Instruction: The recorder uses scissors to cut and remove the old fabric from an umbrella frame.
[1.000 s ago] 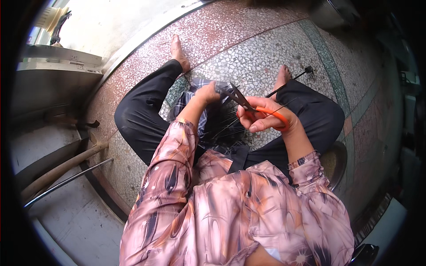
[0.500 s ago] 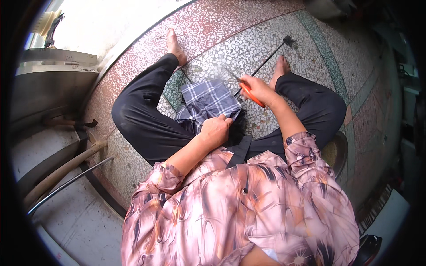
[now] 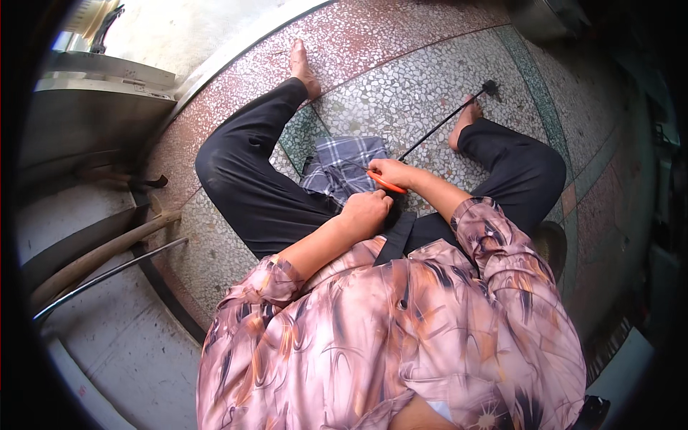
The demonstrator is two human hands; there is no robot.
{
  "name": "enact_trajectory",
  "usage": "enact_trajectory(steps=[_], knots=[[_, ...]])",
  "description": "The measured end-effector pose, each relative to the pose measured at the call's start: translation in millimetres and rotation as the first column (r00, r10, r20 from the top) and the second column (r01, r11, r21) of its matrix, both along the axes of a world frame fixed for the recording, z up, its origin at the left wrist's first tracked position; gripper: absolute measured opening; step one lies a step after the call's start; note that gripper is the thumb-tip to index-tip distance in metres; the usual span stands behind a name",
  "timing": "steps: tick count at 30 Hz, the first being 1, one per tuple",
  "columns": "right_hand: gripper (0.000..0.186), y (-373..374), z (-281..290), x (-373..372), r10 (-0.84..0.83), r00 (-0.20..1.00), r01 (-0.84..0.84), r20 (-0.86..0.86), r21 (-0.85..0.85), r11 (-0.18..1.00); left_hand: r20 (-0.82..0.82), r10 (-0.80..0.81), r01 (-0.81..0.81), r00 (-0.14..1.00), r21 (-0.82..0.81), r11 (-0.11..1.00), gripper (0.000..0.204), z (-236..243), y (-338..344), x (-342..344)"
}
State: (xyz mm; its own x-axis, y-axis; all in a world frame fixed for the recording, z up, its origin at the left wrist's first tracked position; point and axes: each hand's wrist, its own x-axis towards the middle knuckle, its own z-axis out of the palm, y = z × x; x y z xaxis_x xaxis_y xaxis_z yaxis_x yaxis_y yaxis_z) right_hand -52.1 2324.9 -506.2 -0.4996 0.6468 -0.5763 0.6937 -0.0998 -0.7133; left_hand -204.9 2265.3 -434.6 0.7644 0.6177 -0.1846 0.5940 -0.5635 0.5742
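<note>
A dark blue-grey checked cloth with white lines lies bunched between my spread legs. My left hand is closed on its near edge, the fingertips partly hidden. A pair of orange-handled scissors sits in my right hand, just above my left hand. The scissors' blades point left over the cloth and hardly show. A thin black rod with a dark tufted end slants from near my right foot down to my right hand; its lower end is hidden. Something black and fuzzy shows beside my left fingers.
My bare feet rest on the speckled stone floor. To the left, a wooden handle and a metal rod lie over a grey surface, below a metal panel. A rounded dark object stands at the far right.
My right hand has brought the scissors left and nearer, from beside the cloth to over it, close to my left hand. The whole view has shifted slightly.
</note>
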Motion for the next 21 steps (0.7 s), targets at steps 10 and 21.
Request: enact_trajectory(steps=[10,21], knots=[[0.049,-43.9,-18.6,-7.7,0.182,0.923,-0.133,0.339,-0.163,0.978,-0.026,0.068,-0.072,0.997,-0.236,0.969,0.014,15.9,-22.6,5.3],[0.034,-61.9,-52.4,-6.8,0.502,0.809,-0.387,0.305,-0.367,0.846,-0.364,0.123,-0.371,0.923,-0.759,0.535,0.032,-34.5,41.9,-61.0]])
